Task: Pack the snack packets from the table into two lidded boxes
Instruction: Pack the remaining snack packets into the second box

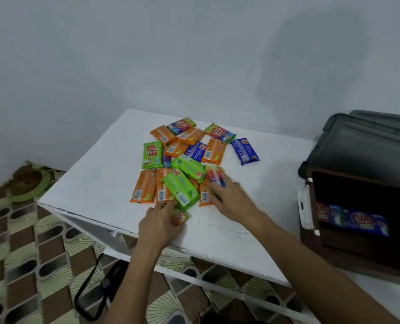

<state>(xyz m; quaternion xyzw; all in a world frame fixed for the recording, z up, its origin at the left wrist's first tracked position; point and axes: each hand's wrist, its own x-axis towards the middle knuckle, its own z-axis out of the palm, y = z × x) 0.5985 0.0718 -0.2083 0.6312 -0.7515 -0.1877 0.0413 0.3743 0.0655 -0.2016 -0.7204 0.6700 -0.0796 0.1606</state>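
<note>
Several snack packets (189,160), orange, green and blue, lie in a loose pile on the white table (96,181). My left hand (159,224) is at the pile's near edge, its fingers curled round a green packet (179,216). My right hand (229,198) lies on the pile's right side, fingers spread over a multicoloured packet (214,175); whether they grip it is unclear. A dark brown box (367,220) stands open at the right, with several blue packets (355,219) inside. Its dark grey lid (362,146) leans behind it.
A lone blue packet (245,151) lies apart to the right of the pile. A grey wall stands behind the table. Patterned floor tiles show at left and below, with a black strap (96,291) under the table edge and a green and brown thing (28,181) at far left.
</note>
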